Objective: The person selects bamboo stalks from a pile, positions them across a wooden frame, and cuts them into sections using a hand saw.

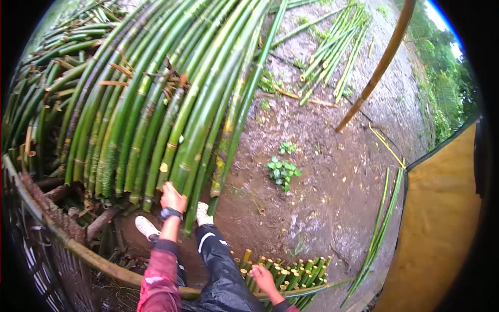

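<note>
Green bamboo poles (140,114) lie side by side in a big heap at the upper left, their cut ends pointing toward me. My left hand (172,197), with a dark watch at the wrist, is closed on the near end of one bamboo pole (182,169). My right hand (263,278) hangs lower down, its fingers curled, with nothing visible in them. Beneath and behind it stands a cluster of short cut bamboo pieces (296,275). Whether the right hand touches them cannot be made out.
A curved bamboo rail (99,260) crosses in front of my legs. Wet mud (312,197) bears a small leafy plant (283,171). Thinner bamboo stalks (338,47) lie farther off. A slanted post (377,73) and a tan sheet (442,208) are to the right.
</note>
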